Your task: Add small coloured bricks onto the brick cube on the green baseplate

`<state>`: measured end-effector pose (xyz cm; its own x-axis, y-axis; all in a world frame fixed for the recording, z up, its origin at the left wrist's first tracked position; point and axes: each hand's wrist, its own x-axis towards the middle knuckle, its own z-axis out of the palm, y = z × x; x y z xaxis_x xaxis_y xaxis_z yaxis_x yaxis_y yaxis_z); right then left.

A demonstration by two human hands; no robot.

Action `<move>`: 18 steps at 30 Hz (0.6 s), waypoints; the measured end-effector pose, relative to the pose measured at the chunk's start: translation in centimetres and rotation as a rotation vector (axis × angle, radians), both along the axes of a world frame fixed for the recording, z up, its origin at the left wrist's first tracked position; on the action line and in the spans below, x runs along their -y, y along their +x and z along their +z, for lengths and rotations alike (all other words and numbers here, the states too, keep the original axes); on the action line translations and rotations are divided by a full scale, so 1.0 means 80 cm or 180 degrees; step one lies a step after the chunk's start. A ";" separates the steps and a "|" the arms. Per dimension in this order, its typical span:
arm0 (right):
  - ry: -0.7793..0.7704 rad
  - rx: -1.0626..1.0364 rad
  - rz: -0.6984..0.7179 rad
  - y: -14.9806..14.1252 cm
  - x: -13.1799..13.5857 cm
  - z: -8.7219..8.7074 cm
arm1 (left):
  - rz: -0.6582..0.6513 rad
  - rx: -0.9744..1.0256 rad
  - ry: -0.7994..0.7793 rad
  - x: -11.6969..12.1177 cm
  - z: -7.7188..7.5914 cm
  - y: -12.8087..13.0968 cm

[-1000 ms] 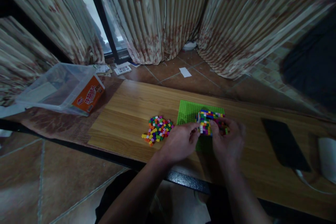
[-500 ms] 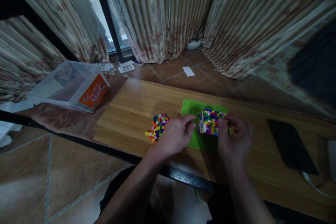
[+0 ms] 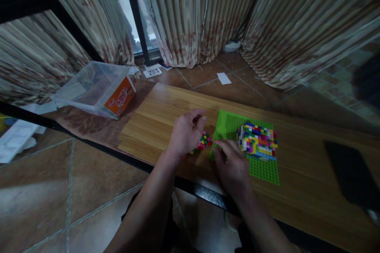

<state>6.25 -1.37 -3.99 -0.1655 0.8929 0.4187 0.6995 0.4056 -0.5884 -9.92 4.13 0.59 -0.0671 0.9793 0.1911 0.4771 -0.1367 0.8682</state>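
Observation:
A many-coloured block of small bricks (image 3: 257, 141) stands on a green baseplate (image 3: 261, 168) on a wooden table (image 3: 160, 106). My left hand (image 3: 186, 132) hovers with curled fingers over a pile of loose coloured bricks (image 3: 202, 142), hiding most of the pile. My right hand (image 3: 231, 164) lies at the baseplate's left edge, fingers reaching toward the pile, apart from the block. I cannot see whether either hand holds a brick.
A clear plastic box with an orange label (image 3: 97, 91) lies on its side at the table's left end. A dark flat phone-like thing (image 3: 352, 174) lies at the right. Patterned curtains (image 3: 208, 12) hang behind. Tiled floor lies below the table's front edge.
Both hands have left the brick block. My left hand moved over the loose pile and my right hand came to the baseplate's left edge. The view has shifted left.

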 end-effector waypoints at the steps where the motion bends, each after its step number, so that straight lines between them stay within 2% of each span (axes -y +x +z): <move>1: -0.0045 0.0049 -0.0015 -0.002 -0.003 -0.003 | -0.0017 0.0005 0.0002 0.000 0.000 0.000; 12: -0.0246 0.0427 0.0036 -0.011 -0.014 -0.013 | -0.0089 0.0190 -0.0111 0.001 0.004 0.000; 18: -0.0144 -0.0169 0.0181 -0.007 -0.009 0.005 | -0.0118 0.0104 -0.0071 0.002 0.005 0.001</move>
